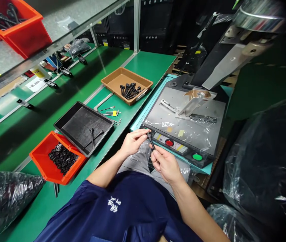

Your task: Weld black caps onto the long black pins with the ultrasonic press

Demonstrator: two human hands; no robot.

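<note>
In front of my lap I hold a black knob-headed rod (151, 140), its thick end up. My left hand (135, 142) pinches the thick upper end between thumb and fingers. The lower shaft is closed in my right hand (165, 162), whose fingers hide its tip. Similar black rods (131, 91) lie in a brown tray (112, 79), and two more (92, 137) in a black tray (75, 117). An orange bin (42, 158) beside that tray holds many small black parts (62, 160).
A press-like machine (163, 111) with a red button (169, 143) and a green button (197, 157) stands just beyond my hands. Hex keys (112, 113) lie on the green bench (155, 64). Plastic-wrapped bundles (266, 161) crowd the right side. Another orange bin (29, 37) sits on the shelf.
</note>
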